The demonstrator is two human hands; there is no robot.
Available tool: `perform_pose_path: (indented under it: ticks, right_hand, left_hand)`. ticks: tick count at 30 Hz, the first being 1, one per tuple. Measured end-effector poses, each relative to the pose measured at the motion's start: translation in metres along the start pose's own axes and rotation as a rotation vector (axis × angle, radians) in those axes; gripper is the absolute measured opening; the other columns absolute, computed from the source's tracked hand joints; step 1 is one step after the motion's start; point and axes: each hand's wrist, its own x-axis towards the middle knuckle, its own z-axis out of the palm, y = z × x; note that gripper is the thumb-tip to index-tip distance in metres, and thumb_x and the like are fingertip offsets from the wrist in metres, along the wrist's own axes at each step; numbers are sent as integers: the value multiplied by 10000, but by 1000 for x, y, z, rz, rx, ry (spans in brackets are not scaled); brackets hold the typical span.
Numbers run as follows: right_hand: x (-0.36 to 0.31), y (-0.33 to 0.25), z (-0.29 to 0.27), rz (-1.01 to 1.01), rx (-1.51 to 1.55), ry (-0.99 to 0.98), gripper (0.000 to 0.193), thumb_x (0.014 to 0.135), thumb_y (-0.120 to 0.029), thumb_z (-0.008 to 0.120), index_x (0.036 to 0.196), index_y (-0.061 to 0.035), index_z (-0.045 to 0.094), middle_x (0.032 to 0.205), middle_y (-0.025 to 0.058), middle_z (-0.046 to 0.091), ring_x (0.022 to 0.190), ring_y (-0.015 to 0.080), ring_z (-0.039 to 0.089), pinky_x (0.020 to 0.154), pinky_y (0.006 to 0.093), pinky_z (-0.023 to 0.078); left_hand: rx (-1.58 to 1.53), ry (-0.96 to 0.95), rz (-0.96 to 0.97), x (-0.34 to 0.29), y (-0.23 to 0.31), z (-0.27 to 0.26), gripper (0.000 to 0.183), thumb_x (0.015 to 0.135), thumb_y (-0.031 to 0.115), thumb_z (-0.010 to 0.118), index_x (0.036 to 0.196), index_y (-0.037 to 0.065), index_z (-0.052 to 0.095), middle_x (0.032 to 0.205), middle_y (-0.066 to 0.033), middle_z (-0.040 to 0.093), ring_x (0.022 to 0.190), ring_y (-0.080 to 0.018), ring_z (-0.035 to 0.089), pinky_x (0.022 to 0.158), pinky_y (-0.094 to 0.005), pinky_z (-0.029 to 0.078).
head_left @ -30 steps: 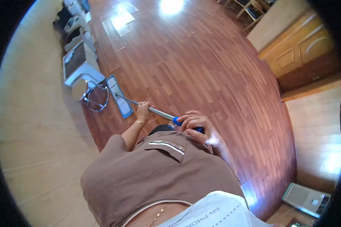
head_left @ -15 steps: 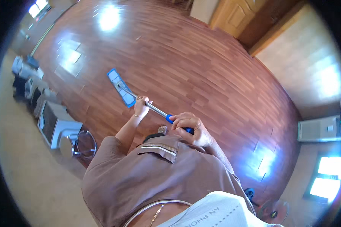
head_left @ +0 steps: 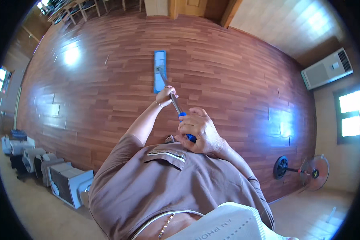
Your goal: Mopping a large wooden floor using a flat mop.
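Near the middle of the frame, the right hand [head_left: 200,132] is wrapped tight around the blue grip at the top end of a mop handle [head_left: 175,105], just above the chest of the person's brown shirt [head_left: 168,180]. Up and to the left of it, the left hand [head_left: 165,96] is closed around the thin metal shaft lower down, its forearm stretched out from the shirt sleeve. The handle runs on from that hand toward the upper centre of the frame, where it meets the flat blue mop head [head_left: 159,71], which lies lengthwise on the reddish wooden floor [head_left: 236,72].

Toes of one foot [head_left: 170,139] peek out just left of the right hand. At the lower left edge, a row of grey box-shaped units [head_left: 48,174] stands against the pale wall. At the right edge, a white air-conditioning unit [head_left: 326,69] sits by the wall, and below it a standing fan [head_left: 302,170].
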Motion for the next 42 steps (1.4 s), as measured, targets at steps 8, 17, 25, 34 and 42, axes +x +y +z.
perform_pose_path:
  ticks: [8,17,25,34,42]
  right_hand:
    - [19,-21,-38,-384,107,22,232,737,-248,752,760,-83,590,630,42,540,605,243,584,754,400,493]
    - [21,-18,-45,-532,400,-141,302,698,-301,740,801,-82,560,691,86,583,702,304,628,641,437,476]
    - [-28,74,-27,10,237,-111,202,698,-143,714,848,-97,587,736,101,604,723,338,606,605,430,459]
    - [-94,189,58,351,118,-204,198,721,-292,706,744,-125,603,734,108,640,757,351,623,643,458,479]
    - [-107,179,56,472,-32,23,98,648,-191,656,688,-127,594,685,90,623,738,336,627,727,462,481]
  left_hand:
    - [-235,-185,66,19,101,38,276,814,324,714,779,89,574,886,-94,593,848,-302,592,749,-406,466]
    - [-441,-368,267,-12,206,34,183,847,182,707,929,90,573,860,-69,553,817,-212,576,792,-353,463]
    - [-1029,9,-104,-86,261,-137,524,919,368,495,1303,11,473,1305,-251,528,1229,-367,514,1037,-463,414]
    - [-259,459,425,-110,323,-185,330,924,357,592,850,36,602,585,-36,536,578,-175,571,794,-481,465]
    - [-407,356,593,-82,330,-180,203,913,198,609,820,18,599,552,-31,514,546,-166,550,684,-430,486]
